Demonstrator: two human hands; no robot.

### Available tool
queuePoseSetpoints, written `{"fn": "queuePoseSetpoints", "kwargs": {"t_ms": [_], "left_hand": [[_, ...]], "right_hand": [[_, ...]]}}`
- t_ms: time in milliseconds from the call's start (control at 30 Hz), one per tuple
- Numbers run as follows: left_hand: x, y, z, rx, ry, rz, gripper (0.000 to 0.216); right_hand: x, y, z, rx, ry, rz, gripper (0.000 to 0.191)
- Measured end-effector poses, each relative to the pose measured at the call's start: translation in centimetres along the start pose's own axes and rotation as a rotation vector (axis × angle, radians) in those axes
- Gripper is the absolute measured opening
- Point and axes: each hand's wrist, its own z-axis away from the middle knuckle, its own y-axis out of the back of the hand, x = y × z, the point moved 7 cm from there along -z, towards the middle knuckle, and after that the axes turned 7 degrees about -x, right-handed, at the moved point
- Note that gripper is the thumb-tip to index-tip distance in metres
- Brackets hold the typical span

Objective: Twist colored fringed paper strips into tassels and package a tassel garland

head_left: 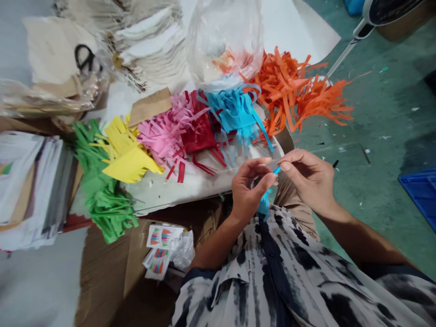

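- Left hand (252, 187): fingers curled, thumb pinching blue tassel (265, 204); its fringe hangs below.
- Right hand (309, 178): thumb and forefinger nearly closed, pinching the tassel's narrow upper end.
- Tassel sits above the lap, just beside the table (166, 193) edge.
- On table, left to right: green fringe (102, 181), yellow fringe (126, 156), pink fringe (163, 127), dark red fringe (197, 134), blue fringe (235, 109), orange fringe (282, 86).

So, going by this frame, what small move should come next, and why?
Probably a light twist of the blue strip by the right hand, while the left hand steadies it: both hands pinch at that narrow strip, and loose blue fringe hangs below the left hand.
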Motion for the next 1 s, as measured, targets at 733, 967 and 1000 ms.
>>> {"fn": "queuePoseSetpoints", "kwargs": {"t_ms": [733, 967, 1000], "left_hand": [[-2.2, -5.6, 0.2, -0.482, 0.032, -0.642, 0.041], [-4.2, -8.1, -3.6, -0.599, 0.164, -0.829, 0.032], [-4.6, -8.2, -4.4, -0.624, 0.191, -0.905, 0.028]], "right_hand": [[0.4, 6.9, 1.6, 0.000, -0.115, -0.005, 0.020], [2.1, 12.4, -2.2, 0.089, -0.287, -0.043, 0.037], [2.1, 13.8, -3.6, 0.153, -0.259, -0.037, 0.039]]}}
